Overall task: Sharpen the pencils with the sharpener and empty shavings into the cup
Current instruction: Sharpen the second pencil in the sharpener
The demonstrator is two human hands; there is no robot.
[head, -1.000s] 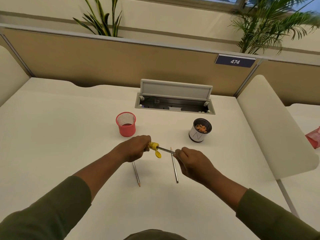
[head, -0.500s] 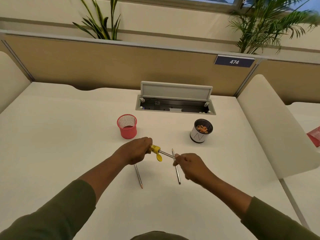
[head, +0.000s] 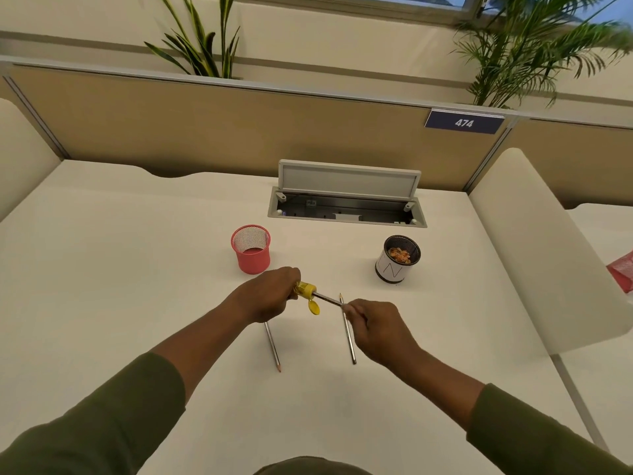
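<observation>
The yellow sharpener (head: pixel 304 289) sits in the curled fingers of the left hand (head: pixel 270 296), held above the desk (head: pixel 120 269), with a pencil (head: pixel 327 299) pushed into its mouth and the other end pinched by the right hand (head: pixel 375 329); its small yellow cap (head: pixel 314 307) hangs open below the body. Against the frames of a second and half a second ago, the hold is the same on both sides, and the right hand's knuckles have rolled a little while both hands have drifted slightly, which I read as turning in progress, so this pencil is probably mid-sharpening and not yet finished. Two more pencils lie flat on the desk under the hands: the left one (head: pixel 273 347) below the left wrist with its point towards the person, the right one (head: pixel 348 337) partly hidden by the right hand with its point away. The white cup (head: pixel 394 269) with shavings already in it stands well apart to the right and beyond, its path looking unobstructed from the sharpener. A pink mesh pot (head: pixel 251 255) stands near, just beyond the left hand. Further back an open cable hatch (head: pixel 347 204) is set in the desk before the partition (head: pixel 205 125).
</observation>
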